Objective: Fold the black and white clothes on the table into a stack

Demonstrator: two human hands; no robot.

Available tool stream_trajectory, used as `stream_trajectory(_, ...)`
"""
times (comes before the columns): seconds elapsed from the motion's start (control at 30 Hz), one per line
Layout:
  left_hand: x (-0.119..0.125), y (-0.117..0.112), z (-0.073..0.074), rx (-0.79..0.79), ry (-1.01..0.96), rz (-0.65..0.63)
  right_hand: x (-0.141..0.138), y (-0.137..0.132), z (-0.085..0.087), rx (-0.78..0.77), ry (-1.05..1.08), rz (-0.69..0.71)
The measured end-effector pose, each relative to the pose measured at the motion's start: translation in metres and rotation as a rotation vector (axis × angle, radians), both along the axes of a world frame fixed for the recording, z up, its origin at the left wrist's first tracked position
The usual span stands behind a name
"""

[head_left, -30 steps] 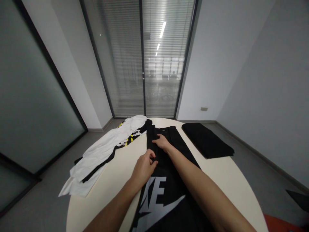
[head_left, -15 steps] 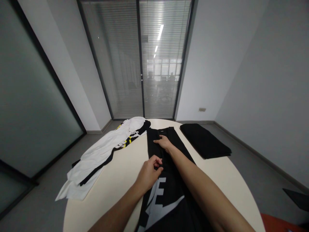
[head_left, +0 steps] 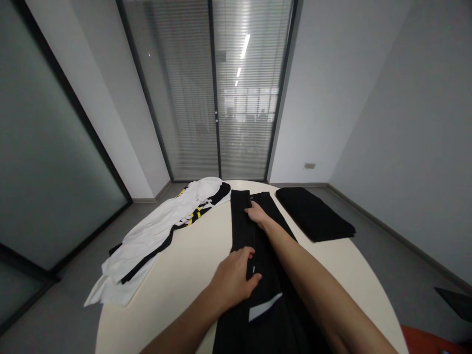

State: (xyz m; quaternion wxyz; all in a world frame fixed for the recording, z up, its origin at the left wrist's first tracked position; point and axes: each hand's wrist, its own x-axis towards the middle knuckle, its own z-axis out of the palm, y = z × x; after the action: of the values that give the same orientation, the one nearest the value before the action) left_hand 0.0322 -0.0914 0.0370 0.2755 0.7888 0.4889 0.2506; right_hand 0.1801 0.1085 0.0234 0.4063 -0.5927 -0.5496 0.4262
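Observation:
A black garment [head_left: 241, 228] with a pale print lies lengthwise on the table, its left side folded over toward the middle. My right hand [head_left: 257, 215] is closed at the fold's edge near the far end, its thumb across the flap. Closer to me, my left hand [head_left: 232, 276] rests on the same flap with thumb and fingers apart. A bit of print shows between them, and a pale slanted stripe [head_left: 264, 307] is visible below. The undersides of both hands are hidden.
A white garment with black and yellow parts [head_left: 158, 231] lies along the round table's [head_left: 184, 275] left edge, partly hanging over. On the right is a folded black cloth [head_left: 313, 214]. Something red [head_left: 424, 339] stands beyond the table at lower right.
The garment's left side has come over to the right, covering most of the pale lettering. Both hands have shifted slightly right, and my left hand's fingers have spread.

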Motion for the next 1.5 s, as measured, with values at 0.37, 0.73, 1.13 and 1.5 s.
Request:
stream_trajectory(0.37, -0.014, 0.010, -0.003, 0.190, 0.361, 0.019, 0.026, -0.015, -0.002, 0.123, -0.416, 0.073)
stream_trajectory(0.73, -0.012, 0.014, 0.009, 0.060, 0.251, 0.210, 0.014, -0.022, -0.016, 0.294, -0.454, 0.046)
stream_trajectory(1.13, -0.032, 0.015, 0.020, 0.111, 0.311, -0.458, 0.040, -0.022, -0.025, 0.418, -0.445, 0.023)
stream_trajectory(1.5, -0.018, 0.013, 0.019, 0.144, 0.130, -0.490, 0.052, -0.017, -0.043, 0.494, -0.222, 0.108)
